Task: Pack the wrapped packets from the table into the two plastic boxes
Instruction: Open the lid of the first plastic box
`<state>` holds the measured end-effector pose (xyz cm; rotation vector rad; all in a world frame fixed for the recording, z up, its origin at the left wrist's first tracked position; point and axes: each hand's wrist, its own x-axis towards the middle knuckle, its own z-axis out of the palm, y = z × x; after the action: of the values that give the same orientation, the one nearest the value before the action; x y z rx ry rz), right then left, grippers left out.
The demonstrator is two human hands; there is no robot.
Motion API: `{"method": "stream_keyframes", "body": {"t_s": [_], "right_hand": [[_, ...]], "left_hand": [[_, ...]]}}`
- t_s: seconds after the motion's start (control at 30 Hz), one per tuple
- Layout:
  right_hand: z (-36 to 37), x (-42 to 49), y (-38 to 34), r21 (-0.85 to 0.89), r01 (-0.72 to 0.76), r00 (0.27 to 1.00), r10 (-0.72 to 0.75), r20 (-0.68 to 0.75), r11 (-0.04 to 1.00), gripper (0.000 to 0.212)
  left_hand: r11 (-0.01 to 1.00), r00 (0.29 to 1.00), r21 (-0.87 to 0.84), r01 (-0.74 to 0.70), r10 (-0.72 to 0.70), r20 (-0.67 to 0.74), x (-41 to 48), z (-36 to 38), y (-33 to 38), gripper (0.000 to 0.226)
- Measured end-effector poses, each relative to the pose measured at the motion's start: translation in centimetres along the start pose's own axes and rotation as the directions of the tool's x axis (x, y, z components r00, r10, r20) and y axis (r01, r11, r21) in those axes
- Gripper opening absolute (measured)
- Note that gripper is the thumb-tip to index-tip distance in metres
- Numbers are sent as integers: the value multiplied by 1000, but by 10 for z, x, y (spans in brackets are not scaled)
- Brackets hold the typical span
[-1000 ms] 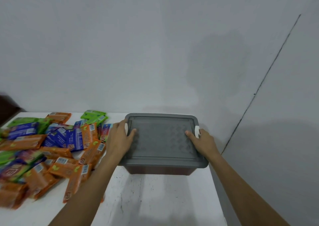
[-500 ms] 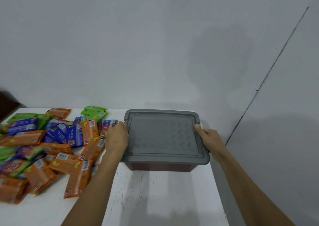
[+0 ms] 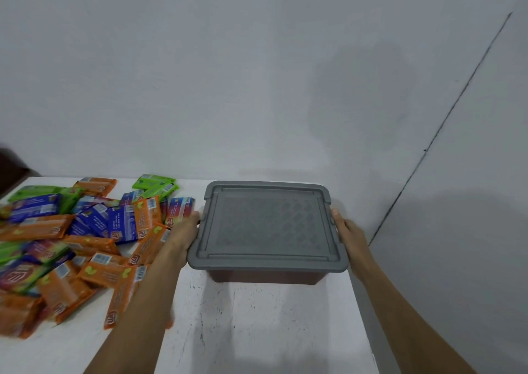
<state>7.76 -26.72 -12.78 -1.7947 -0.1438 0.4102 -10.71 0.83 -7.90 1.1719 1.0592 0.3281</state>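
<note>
A brown plastic box with a grey patterned lid [image 3: 268, 225] stands on the white table [image 3: 257, 325], near its right edge. My left hand [image 3: 183, 235] grips the box's left side under the lid rim. My right hand [image 3: 350, 238] grips its right side, fingers curled under the rim. The lid is on, so the inside is hidden. A heap of wrapped packets [image 3: 85, 239], orange, blue and green, covers the table's left part, right beside my left hand.
A grey wall stands close behind the table, and a second wall meets it at the right. The table's right edge runs just past the box. Something dark [image 3: 11, 165] shows at the far left.
Both hands slid from the top of the lid out to the box's sides and now hold it under the rim. The box looks slightly closer and raised.
</note>
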Motion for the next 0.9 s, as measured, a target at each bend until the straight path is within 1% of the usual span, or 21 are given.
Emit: {"method": "stream_keyframes", "body": {"t_s": [0.07, 0.13, 0.2, 0.23, 0.3, 0.33, 0.37, 0.4, 0.47, 0.6, 0.63, 0.7, 0.73, 0.83, 0.87, 0.9], "right_hand": [[-2, -5, -8, -112, 83, 995, -88, -39, 990, 49], [-4, -6, -12, -223, 155, 982, -174, -70, 962, 43], [-5, -6, -16, -345, 222, 962, -263, -75, 912, 40], [-6, -5, -16, -417, 253, 950, -307, -65, 873, 45], [-5, -6, -17, -554, 269, 935, -352, -47, 788, 54], [-4, -8, -19, -589, 271, 930, -366, -45, 762, 52], [-2, -10, -21, -609, 274, 925, -378, -45, 744, 49], [0, -13, -23, -619, 282, 922, -385, -36, 733, 47], [5, -18, -27, -627, 278, 924, -381, -34, 728, 46], [6, -23, -33, -604, 239, 941, -335, -48, 760, 50], [5, -24, -37, -599, 227, 948, -316, -46, 768, 54], [5, -28, -46, -552, 248, 946, -321, -38, 796, 68], [4, -32, -52, -525, 269, 941, -336, -36, 807, 69], [4, -48, -73, -465, 296, 934, -355, -42, 834, 48], [5, -53, -79, -423, 295, 934, -351, -62, 857, 47], [5, -55, -82, -371, 297, 933, -350, -82, 880, 53]], "left_hand": [[997, 998, 41, -67, 67, -5, 3, -3, -4, 27], [958, 969, 189, -214, 232, -82, 5, -6, -8, 32], [849, 888, 395, -350, 435, -148, 2, -9, -8, 34], [783, 843, 476, -400, 519, -144, -1, -11, -7, 34], [629, 777, 618, -473, 628, -44, -6, -12, -4, 35], [561, 767, 671, -485, 641, 19, -8, -12, -4, 35], [517, 768, 705, -487, 637, 64, -9, -12, -3, 35], [493, 772, 722, -485, 629, 89, -10, -11, -3, 36], [472, 769, 737, -483, 632, 99, -11, -11, -3, 38], [468, 764, 745, -475, 639, 86, -14, -8, -2, 36], [465, 757, 749, -472, 650, 74, -15, -7, -1, 36], [476, 741, 741, -474, 670, 44, -20, -7, 4, 36], [490, 735, 727, -481, 677, 31, -23, -8, 7, 37], [562, 736, 639, -526, 677, 11, -29, -14, 16, 39], [598, 744, 593, -539, 668, 1, -33, -16, 19, 39], [640, 754, 534, -553, 657, -6, -36, -18, 22, 40]]}}
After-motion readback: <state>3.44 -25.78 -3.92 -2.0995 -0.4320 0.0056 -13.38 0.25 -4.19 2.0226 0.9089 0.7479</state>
